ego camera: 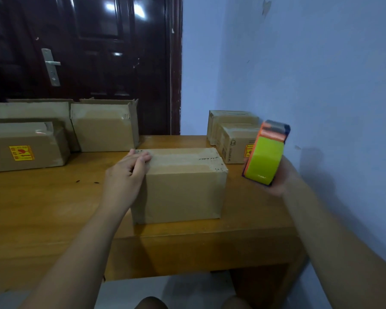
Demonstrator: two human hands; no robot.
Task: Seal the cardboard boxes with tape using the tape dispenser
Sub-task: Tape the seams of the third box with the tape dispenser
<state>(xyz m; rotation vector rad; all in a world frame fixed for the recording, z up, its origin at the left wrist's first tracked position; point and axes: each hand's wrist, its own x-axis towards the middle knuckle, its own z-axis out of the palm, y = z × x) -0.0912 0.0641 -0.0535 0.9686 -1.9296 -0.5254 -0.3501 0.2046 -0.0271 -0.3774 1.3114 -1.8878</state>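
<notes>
Head view. Central cardboard box (181, 188) sits toward the near edge of the wooden table (42, 208), long side facing the person. A paler strip along its top seam looks like tape. Left hand (127, 172) lies with fingers straight on the box's top left edge, probably to steady it. Right hand (284, 180) grips the tape dispenser (266, 152), lime-green roll facing the camera, held above the table just right of the box, not touching it. Open-flapped boxes (103, 128) stand far left; small closed boxes (232, 139) stand far right by the wall
</notes>
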